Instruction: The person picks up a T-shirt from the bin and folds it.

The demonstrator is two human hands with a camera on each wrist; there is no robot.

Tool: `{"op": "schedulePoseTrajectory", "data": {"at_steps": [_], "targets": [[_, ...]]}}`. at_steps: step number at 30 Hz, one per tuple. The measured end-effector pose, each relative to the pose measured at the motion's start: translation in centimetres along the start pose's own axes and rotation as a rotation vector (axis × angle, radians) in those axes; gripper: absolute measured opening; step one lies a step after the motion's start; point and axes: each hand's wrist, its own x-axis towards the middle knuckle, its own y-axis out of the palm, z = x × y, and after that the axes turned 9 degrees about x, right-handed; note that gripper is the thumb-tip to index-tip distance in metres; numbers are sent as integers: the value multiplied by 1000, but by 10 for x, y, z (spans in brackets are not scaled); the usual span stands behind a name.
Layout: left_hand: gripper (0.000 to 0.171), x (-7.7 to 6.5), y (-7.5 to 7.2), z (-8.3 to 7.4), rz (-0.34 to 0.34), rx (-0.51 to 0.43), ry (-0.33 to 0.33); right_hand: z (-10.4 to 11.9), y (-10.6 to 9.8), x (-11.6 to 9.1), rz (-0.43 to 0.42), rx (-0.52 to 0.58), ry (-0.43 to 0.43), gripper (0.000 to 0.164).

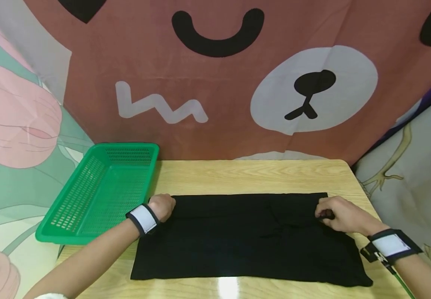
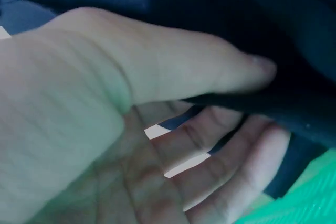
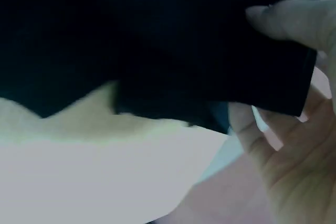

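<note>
A black cloth [image 1: 249, 236] lies spread in a wide rectangle on the table; its exact kind is unclear. My left hand [image 1: 161, 207] grips its far left corner. In the left wrist view, the cloth's edge [image 2: 262, 106] runs between the thumb and curled fingers of that hand [image 2: 152, 129]. At the far right corner, my right hand [image 1: 342, 212] pinches the fabric. The right wrist view has the thumb of this hand [image 3: 310, 156] on top of the dark cloth [image 3: 173, 51] and fingers beneath.
A green plastic basket [image 1: 77, 239] with perforated sides stands left of the cloth, close to my left forearm. The wooden table [image 1: 252, 174] ends at a hanging with a printed bear face [image 1: 219, 145]. A green cable [image 1: 402, 284] trails from my right wristband.
</note>
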Motion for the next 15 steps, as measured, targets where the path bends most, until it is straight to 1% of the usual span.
{"op": "schedulePoseTrajectory", "data": {"at_steps": [2, 3, 5, 6, 7, 8, 10, 12, 13, 15], "targets": [[16, -3, -2, -2, 2, 21, -5, 4, -3, -3, 19, 28, 2, 28], [16, -6, -4, -4, 9, 41, -5, 8, -3, -3, 41, 24, 32, 23], [19, -12, -8, -9, 19, 67, 8, 19, 1, -3, 76, -20, 131, 12], [25, -16, -9, -13, 17, 73, 22, 28, 5, -3, 78, -63, 187, 12], [32, -18, -11, -16, 8, 77, 51, 38, 10, -1, 69, -116, 248, 19], [41, -20, -11, -20, -20, 63, 85, 51, 18, 1, 52, -171, 314, 30], [62, -21, -10, -28, -97, -9, 170, 79, 37, 5, 3, -268, 424, 54], [80, -18, -8, -37, -165, -79, 275, 107, 60, 9, -21, -317, 506, 76], [89, -14, -6, -41, -190, -105, 327, 119, 71, 12, -16, -333, 542, 85], [108, -7, 0, -48, -213, -124, 394, 136, 93, 17, 1, -348, 589, 96]]}}
